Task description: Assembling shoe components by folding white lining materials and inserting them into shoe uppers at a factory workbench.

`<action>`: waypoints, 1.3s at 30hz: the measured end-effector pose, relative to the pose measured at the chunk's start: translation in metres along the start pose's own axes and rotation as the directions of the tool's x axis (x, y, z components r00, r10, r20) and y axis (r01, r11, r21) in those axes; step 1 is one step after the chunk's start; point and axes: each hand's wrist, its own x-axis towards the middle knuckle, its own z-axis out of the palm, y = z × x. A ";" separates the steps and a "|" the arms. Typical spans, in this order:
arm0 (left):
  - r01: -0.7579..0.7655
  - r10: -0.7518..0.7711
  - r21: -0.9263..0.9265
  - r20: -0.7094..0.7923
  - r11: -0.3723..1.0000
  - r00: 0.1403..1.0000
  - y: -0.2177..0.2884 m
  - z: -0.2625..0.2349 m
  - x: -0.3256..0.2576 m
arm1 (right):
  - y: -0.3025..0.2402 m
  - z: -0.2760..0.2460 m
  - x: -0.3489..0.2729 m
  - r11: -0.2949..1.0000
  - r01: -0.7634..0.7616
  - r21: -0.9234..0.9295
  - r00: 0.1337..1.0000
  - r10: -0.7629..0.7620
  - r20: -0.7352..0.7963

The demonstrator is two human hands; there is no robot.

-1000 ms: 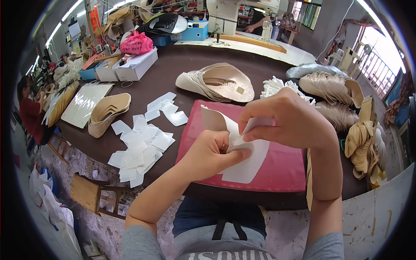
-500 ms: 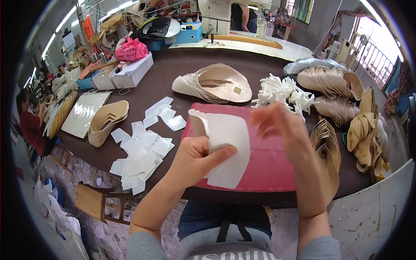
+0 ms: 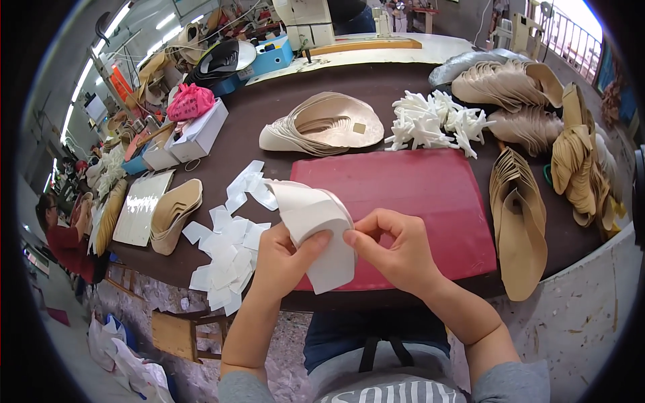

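Above the near left part of a red mat [image 3: 430, 208], I hold a curved white shoe upper piece [image 3: 306, 205] with a flat white sheet part hanging from its lower side. My left hand [image 3: 282, 258] is closed on its left side, thumb pressed on the front face. The thumb and forefinger of my right hand [image 3: 396, 245] pinch its right edge; the other fingers are curled. Just left of my left hand lies a loose pile of thin white cut pieces [image 3: 228, 255]. Whether the curved piece and the sheet are joined cannot be seen.
Beyond the mat stand a nested stack of beige shoe uppers [image 3: 322, 127] and a heap of white strips [image 3: 437, 121]. More tan uppers [image 3: 521, 228] stand right. At left are beige pieces [image 3: 176, 215] and a white box [image 3: 198, 134]. A co-worker [image 3: 64, 235] sits far left.
My right hand has come in from the right, above the mat, and now pinches the white piece's edge. The held piece is turned and tilted differently. The view has shifted slightly.
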 end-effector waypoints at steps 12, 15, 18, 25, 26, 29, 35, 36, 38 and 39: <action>-0.104 0.128 0.239 -0.085 0.965 0.988 -0.028 -0.071 -0.020 | -0.014 -0.002 0.007 0.800 0.350 -0.488 0.930 -0.360 0.077; -0.397 0.454 0.699 0.116 0.595 0.884 0.011 -0.039 -0.009 | -0.015 -0.008 0.035 0.594 0.583 -0.554 0.805 -0.517 0.292; -0.476 0.562 0.879 0.406 -0.025 0.721 0.032 -0.023 -0.023 | -0.021 -0.010 0.036 0.352 0.793 -0.497 0.600 -0.595 0.536; -0.066 0.128 0.530 -0.081 0.846 0.989 0.008 -0.029 -0.026 | 0.006 -0.012 0.018 0.997 -0.049 0.060 0.997 0.053 -0.063; -0.068 0.098 0.418 -0.051 0.906 0.994 0.007 -0.025 -0.027 | 0.016 -0.007 0.017 0.932 -0.207 0.299 0.977 0.214 0.009; -0.056 0.064 0.308 -0.015 0.950 0.998 0.007 -0.019 -0.023 | 0.023 -0.002 0.013 0.836 -0.334 0.435 0.942 0.318 0.111; -0.054 0.051 0.402 0.019 0.914 0.999 0.002 -0.024 -0.017 | 0.038 0.012 -0.001 0.964 -0.142 0.226 0.990 0.135 0.050; -0.060 0.055 0.431 0.023 0.900 0.998 -0.001 -0.026 -0.018 | 0.042 0.015 -0.002 0.969 -0.096 0.228 0.995 0.093 0.023; -0.062 0.058 0.457 0.024 0.887 0.998 -0.005 -0.028 -0.018 | 0.043 0.017 -0.003 0.973 -0.051 0.226 0.999 0.052 0.002; -0.030 0.024 0.422 0.021 0.906 1.000 -0.008 -0.030 -0.016 | 0.040 0.018 -0.002 0.978 -0.073 0.193 0.997 0.072 0.016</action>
